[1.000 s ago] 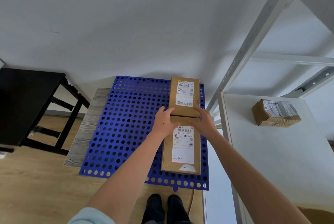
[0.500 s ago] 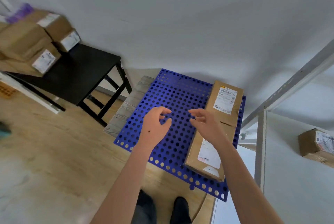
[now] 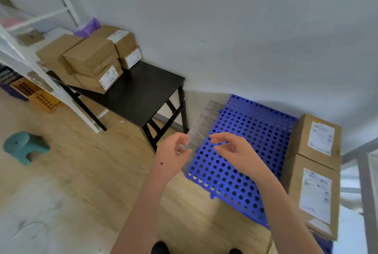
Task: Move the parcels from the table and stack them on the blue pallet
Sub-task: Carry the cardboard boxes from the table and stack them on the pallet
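We note both hands, left (image 3: 172, 154) and right (image 3: 235, 151), now released and empty; two brown cardboard parcels (image 3: 316, 174) lie lower right on the blue perforated pallet (image 3: 239, 141). View has swung to the stacked parcels (image 3: 90, 59) on the black counter (image 3: 141, 94), upper left.

A plain pale grey wall (image 3: 225, 18) is filling the upper view. Light wood-plank flooring (image 3: 71, 171) is spreading below. A small teal plastic stool (image 3: 24, 147) is sitting on it at left, near a white metal shelving frame (image 3: 51, 81) leaning across.
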